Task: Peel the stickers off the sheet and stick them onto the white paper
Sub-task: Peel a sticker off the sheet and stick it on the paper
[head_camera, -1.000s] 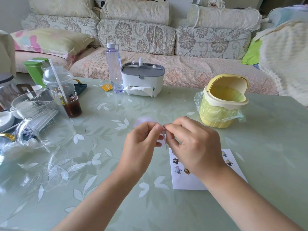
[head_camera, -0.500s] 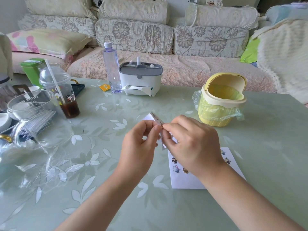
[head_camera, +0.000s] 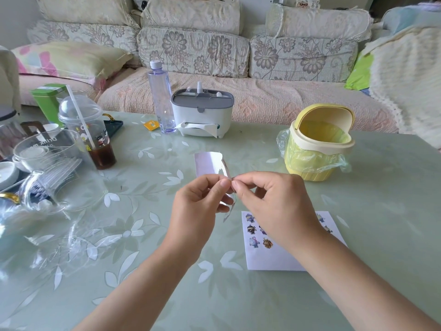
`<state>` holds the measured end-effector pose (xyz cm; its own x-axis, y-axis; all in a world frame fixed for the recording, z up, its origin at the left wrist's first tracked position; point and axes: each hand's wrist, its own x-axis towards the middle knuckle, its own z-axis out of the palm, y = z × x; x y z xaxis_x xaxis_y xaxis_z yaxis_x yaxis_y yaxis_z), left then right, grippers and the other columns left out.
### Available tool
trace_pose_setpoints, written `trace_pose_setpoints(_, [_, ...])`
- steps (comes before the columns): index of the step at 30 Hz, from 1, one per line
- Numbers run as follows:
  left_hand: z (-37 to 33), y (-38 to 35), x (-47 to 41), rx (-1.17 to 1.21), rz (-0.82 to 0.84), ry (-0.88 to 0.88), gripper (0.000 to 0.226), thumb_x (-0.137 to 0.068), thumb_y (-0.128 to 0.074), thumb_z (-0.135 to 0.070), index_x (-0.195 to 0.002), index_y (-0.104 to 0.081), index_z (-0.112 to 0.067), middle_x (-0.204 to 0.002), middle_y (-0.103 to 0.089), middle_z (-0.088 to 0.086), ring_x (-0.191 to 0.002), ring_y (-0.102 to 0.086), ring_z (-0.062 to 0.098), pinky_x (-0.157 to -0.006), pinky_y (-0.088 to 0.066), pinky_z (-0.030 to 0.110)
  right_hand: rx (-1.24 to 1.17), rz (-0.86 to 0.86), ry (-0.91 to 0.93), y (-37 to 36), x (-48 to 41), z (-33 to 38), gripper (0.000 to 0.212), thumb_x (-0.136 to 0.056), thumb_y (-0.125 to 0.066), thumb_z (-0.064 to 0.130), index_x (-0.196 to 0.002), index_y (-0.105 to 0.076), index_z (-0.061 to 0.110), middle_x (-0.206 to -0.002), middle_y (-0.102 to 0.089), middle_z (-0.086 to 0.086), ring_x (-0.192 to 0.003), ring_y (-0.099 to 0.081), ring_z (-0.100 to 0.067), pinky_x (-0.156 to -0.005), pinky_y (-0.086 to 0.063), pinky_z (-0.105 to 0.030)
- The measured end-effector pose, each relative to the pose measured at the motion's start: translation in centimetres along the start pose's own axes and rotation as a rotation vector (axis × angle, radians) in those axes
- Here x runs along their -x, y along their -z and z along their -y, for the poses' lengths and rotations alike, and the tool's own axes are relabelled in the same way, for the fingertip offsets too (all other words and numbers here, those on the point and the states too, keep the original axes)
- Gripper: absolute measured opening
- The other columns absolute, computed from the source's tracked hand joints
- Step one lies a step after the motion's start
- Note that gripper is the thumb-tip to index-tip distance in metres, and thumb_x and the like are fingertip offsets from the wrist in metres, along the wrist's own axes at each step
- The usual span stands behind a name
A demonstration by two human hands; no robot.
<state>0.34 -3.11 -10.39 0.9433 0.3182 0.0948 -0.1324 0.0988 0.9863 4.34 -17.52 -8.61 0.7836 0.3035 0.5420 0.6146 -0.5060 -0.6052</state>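
Note:
I hold a small sticker sheet [head_camera: 210, 164] up above the green table, its pale blank back facing me. My left hand [head_camera: 200, 204] pinches its lower edge between thumb and forefinger. My right hand [head_camera: 274, 206] pinches a thin strip of it right beside the left fingertips; the strip hangs down between the hands. The white paper [head_camera: 269, 258] lies flat on the table under my right wrist, with several small cartoon stickers [head_camera: 253, 242] stuck on it. Part of the paper is hidden by my right hand and forearm.
A yellow mini bin [head_camera: 318, 144] with a liner stands at the right. A white tissue box [head_camera: 202, 113] and a clear bottle [head_camera: 160, 96] stand behind. Glass jugs [head_camera: 51, 168], a domed cup with dark drink [head_camera: 91, 130] and crumpled clear plastic [head_camera: 55, 237] crowd the left.
The sticker sheet has turned up from edge-on between my fingers, so its blank back now faces me. Both hands stay pinched together at about the same spot.

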Motion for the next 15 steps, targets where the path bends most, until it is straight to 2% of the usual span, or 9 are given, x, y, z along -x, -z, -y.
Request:
trace_pose_setpoints(3, [0.04, -0.01, 0.0, -0.073, -0.013, -0.024, 0.017, -0.095, -0.063, -0.013, -0.081, -0.073, -0.013, -0.067, -0.069, -0.003, -0.065, -0.065, 0.009, -0.064, -0.054, 0.02, 0.146, -0.066, 0.106, -0.14, 0.05, 0.18, 0.018, -0.087, -0.064, 0.035, -0.077, -0.077, 0.027, -0.061, -0.062, 0.017, -0.047, -0.041, -0.001, -0.047, -0.031, -0.02])
trace_pose_setpoints(5, [0.06, -0.07, 0.06, -0.111, -0.015, -0.051, 0.018, -0.096, -0.063, -0.012, -0.082, -0.074, -0.014, -0.068, -0.07, -0.003, -0.065, -0.065, 0.009, -0.064, -0.053, 0.02, 0.214, -0.113, 0.141, -0.38, 0.12, 0.26, 0.017, -0.085, -0.064, 0.031, -0.072, -0.074, 0.026, -0.064, -0.067, 0.014, -0.049, -0.036, -0.009, -0.047, -0.027, -0.019])
trace_pose_setpoints(7, [0.1, -0.2, 0.15, -0.157, -0.019, -0.083, 0.017, -0.096, -0.063, -0.011, -0.083, -0.073, -0.014, -0.069, -0.071, -0.006, -0.064, -0.064, 0.007, -0.064, -0.051, 0.017, 0.237, -0.137, 0.151, -0.59, 0.2, 0.24, 0.019, -0.085, -0.062, 0.031, -0.07, -0.072, 0.025, -0.064, -0.068, 0.012, -0.048, -0.032, -0.01, -0.046, -0.028, -0.021])
trace_pose_setpoints(11, [0.19, -0.44, 0.17, -0.24, -0.017, -0.134, 0.016, -0.097, -0.061, -0.011, -0.085, -0.071, -0.013, -0.071, -0.07, -0.01, -0.065, -0.064, 0.004, -0.064, -0.05, 0.016, 0.096, -0.108, 0.037, -0.45, 0.23, 0.21, 0.027, -0.083, -0.056, 0.043, -0.071, -0.073, 0.026, -0.066, -0.068, 0.019, -0.046, -0.045, 0.002, -0.047, -0.034, -0.02])
trace_pose_setpoints(13, [0.28, -0.4, 0.11, -0.246, -0.018, -0.135, 0.016, -0.097, -0.061, -0.013, -0.085, -0.071, -0.013, -0.072, -0.07, -0.007, -0.066, -0.065, 0.006, -0.065, -0.053, 0.02, 0.04, -0.087, -0.018, -0.34, 0.28, 0.29, 0.027, -0.082, -0.057, 0.046, -0.072, -0.074, 0.027, -0.062, -0.064, 0.024, -0.049, -0.051, -0.001, -0.049, -0.037, -0.019])
trace_pose_setpoints(15, [0.33, -0.35, 0.11, -0.229, -0.021, -0.122, 0.016, -0.098, -0.06, -0.013, -0.085, -0.07, -0.013, -0.071, -0.07, -0.007, -0.068, -0.066, 0.01, -0.067, -0.056, 0.025, -0.024, -0.052, -0.085, -0.27, 0.25, 0.33, 0.021, -0.083, -0.063, 0.041, -0.074, -0.076, 0.026, -0.057, -0.06, 0.027, -0.047, -0.051, -0.007, -0.049, -0.04, -0.02])
